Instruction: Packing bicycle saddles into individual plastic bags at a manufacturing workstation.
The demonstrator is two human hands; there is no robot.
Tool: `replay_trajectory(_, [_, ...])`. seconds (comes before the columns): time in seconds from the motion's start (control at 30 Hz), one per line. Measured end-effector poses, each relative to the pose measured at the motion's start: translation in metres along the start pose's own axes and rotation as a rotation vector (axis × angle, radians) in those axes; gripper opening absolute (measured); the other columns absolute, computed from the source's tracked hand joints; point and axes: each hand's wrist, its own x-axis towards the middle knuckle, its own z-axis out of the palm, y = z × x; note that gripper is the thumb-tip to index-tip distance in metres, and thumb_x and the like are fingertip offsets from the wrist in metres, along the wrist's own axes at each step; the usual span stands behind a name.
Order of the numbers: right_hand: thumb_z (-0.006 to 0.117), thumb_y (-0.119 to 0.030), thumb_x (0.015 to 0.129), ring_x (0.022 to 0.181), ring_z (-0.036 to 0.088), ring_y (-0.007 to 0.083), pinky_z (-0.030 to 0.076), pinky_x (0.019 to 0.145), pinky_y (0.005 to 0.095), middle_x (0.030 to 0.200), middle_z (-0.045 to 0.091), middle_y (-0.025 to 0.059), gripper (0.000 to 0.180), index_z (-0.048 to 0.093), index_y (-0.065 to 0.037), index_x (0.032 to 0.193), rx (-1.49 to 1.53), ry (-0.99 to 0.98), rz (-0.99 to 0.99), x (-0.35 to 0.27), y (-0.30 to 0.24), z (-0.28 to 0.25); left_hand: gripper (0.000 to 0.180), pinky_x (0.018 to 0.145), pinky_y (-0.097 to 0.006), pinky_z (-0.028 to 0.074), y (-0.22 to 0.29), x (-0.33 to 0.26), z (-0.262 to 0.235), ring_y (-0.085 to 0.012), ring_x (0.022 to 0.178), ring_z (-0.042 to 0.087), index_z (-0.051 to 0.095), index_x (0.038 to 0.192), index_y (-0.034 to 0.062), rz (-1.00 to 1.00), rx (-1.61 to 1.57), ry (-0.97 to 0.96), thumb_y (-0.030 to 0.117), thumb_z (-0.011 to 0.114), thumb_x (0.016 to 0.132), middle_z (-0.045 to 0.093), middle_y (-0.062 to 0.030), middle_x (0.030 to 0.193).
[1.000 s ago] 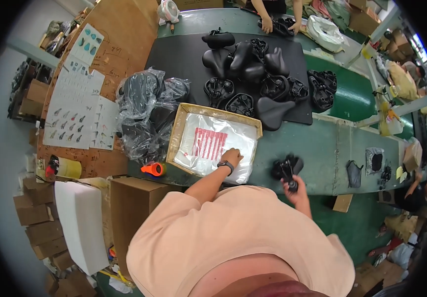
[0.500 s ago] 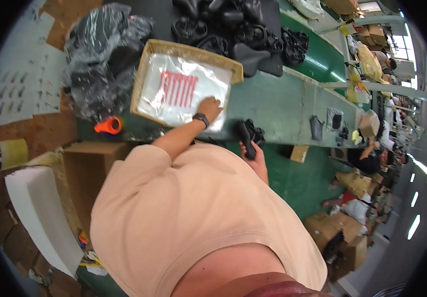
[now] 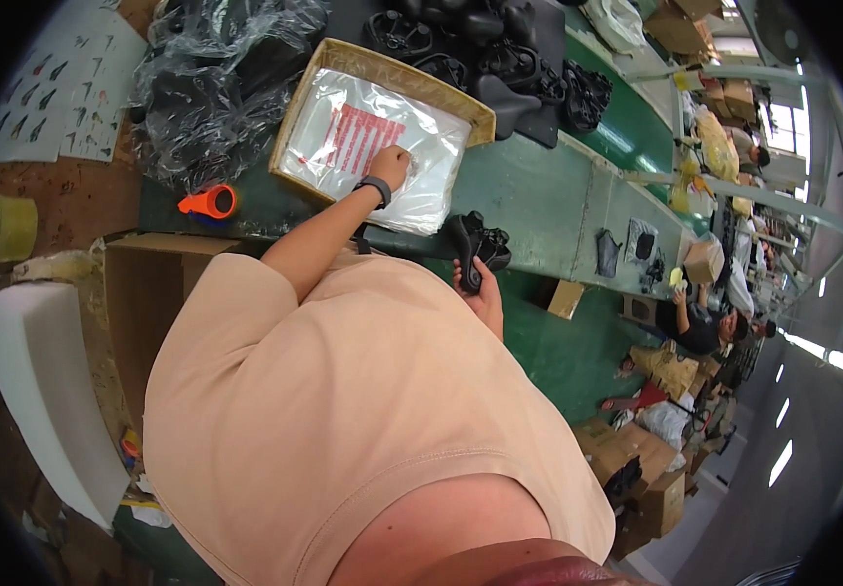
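Observation:
My left hand (image 3: 389,168), a dark band on its wrist, is over a stack of clear plastic bags with red print (image 3: 351,140) in a shallow cardboard box (image 3: 290,127). Its fingers are curled together on the top bag, where the film puckers beside them. My right hand (image 3: 483,290) grips a black bicycle saddle (image 3: 478,244) at its narrow end, just off the bench's near edge. The saddle's underside shows, with dark fittings on it.
More black saddles (image 3: 514,68) lie on a dark mat behind the box. Plastic-wrapped goods (image 3: 221,88) and an orange tape dispenser (image 3: 212,202) are left of it. The green bench (image 3: 539,195) runs right, towards another person (image 3: 700,322). An open carton (image 3: 153,244) stands at the near left.
My left hand has moved from the bags' right side inward to the red print, and its fingers have curled in. My right hand still holds the saddle. The whole view has shifted slightly.

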Motion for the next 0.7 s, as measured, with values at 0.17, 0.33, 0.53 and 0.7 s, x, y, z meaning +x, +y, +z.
replay_trajectory(0.17, [0.07, -0.012, 0.105, 0.107, 0.074, 0.0305, 0.067, 0.084, 0.041, 0.142, 0.068, 0.0178, 0.048, 0.054, -0.002, 0.15, -0.111, -0.298, -0.219, -0.055, 0.012, 0.06, 0.031, 0.062, -0.028, 0.054, 0.025, -0.006, -0.061, -0.0091, 0.072, 0.068, 0.082, 0.106, -0.0012, -0.285, -0.537, -0.255, 0.029, 0.076, 0.1, 0.08, -0.0055, 0.091])
replay_trajectory(0.33, [0.075, -0.006, 0.097, 0.129, 0.069, 0.0382, 0.067, 0.097, 0.0436, 0.168, 0.045, 0.0197, 0.083, 0.031, -0.002, 0.168, -0.4, -0.683, -0.257, -0.061, 0.004, 0.181, 0.031, 0.08, -0.03, 0.059, 0.08, -0.043, -0.112, -0.0129, 0.09, 0.073, 0.08, 0.115, -0.0018, -0.019, -0.271, -0.352, 0.027, 0.07, 0.108, 0.081, -0.0065, 0.1])
replay_trajectory(0.53, [0.073, -0.004, 0.099, 0.113, 0.076, 0.0378, 0.068, 0.094, 0.0442, 0.128, 0.071, 0.0193, 0.049, 0.054, 0.001, 0.144, -0.593, -0.692, -0.129, -0.022, 0.013, 0.266, 0.029, 0.08, -0.032, 0.058, 0.088, -0.079, -0.122, -0.018, 0.085, 0.075, 0.079, 0.109, -0.0066, 0.197, -0.006, -0.229, 0.021, 0.071, 0.106, 0.081, -0.0096, 0.096])
replay_trajectory(0.7, [0.071, -0.006, 0.101, 0.107, 0.075, 0.0318, 0.069, 0.089, 0.0402, 0.14, 0.065, 0.0243, 0.053, 0.051, 0.001, 0.15, -0.559, -0.66, 0.027, -0.026, 0.026, 0.274, 0.022, 0.07, -0.026, 0.053, 0.089, -0.111, -0.169, -0.0082, 0.079, 0.068, 0.081, 0.097, 0.0014, -0.193, -0.504, -0.031, 0.023, 0.08, 0.1, 0.078, -0.0026, 0.087])
